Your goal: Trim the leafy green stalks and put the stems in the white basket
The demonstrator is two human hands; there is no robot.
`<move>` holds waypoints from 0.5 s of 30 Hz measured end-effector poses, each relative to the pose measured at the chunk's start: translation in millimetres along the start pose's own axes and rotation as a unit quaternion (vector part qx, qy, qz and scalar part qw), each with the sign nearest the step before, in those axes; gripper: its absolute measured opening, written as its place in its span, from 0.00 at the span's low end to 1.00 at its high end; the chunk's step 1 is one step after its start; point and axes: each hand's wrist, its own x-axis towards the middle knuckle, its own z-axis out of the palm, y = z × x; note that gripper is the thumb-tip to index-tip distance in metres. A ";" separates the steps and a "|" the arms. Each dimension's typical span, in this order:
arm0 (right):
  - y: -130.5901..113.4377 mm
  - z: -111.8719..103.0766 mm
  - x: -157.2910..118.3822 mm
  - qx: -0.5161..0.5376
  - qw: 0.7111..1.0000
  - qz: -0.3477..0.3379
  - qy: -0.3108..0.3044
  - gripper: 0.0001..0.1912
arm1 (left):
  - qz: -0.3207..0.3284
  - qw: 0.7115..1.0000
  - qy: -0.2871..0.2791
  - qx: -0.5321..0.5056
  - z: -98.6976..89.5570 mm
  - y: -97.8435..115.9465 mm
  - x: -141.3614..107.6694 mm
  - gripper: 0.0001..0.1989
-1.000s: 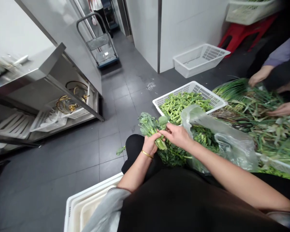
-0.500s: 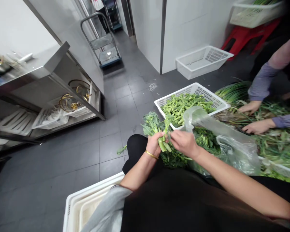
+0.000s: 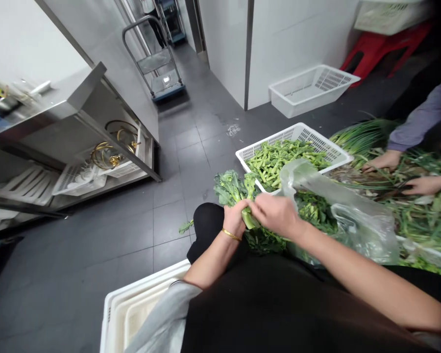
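Observation:
My left hand [image 3: 235, 218], with a gold bangle at the wrist, is closed around a bunch of leafy green stalks [image 3: 228, 189]. The leaves point away from me, and the thick cut ends stick out toward me. My right hand [image 3: 277, 214] is closed against the stalks beside my left thumb, its fingertips pinching at a stem; the exact spot is hidden by the fingers. Just beyond, a white perforated basket [image 3: 338, 157] holds trimmed green stems [image 3: 284, 159]. Below my right hand, more leafy greens [image 3: 314, 211] lie by a clear plastic bag [image 3: 367, 230].
A co-worker's hands [image 3: 384, 161] work among spring onions [image 3: 363, 137] on the right. Another white basket [image 3: 297, 105] stands by the wall near a red stool [image 3: 385, 46]. Stacked white crates [image 3: 112, 306] sit at lower left. A trolley [image 3: 165, 83] and a steel shelf unit [image 3: 83, 110] stand farther off.
My right hand has moved slightly left and closed tighter over the stalks, covering more of them. The co-worker's nearer hand has shifted to the right.

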 end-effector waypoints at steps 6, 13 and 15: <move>19.1 -2.2 -6.6 0.079 0.989 0.101 -0.073 0.15 | 0.034 0.999 -0.011 0.018 -2.4 0.6 0.0 0.13; 19.0 10.9 -3.0 -0.058 0.995 -0.074 0.042 0.14 | -0.069 0.996 -0.051 -0.008 -0.5 -0.7 -0.9 0.09; 12.0 10.2 -23.2 -0.054 0.983 -0.177 0.003 0.13 | -0.116 0.991 -0.053 -0.027 -5.5 6.1 4.2 0.09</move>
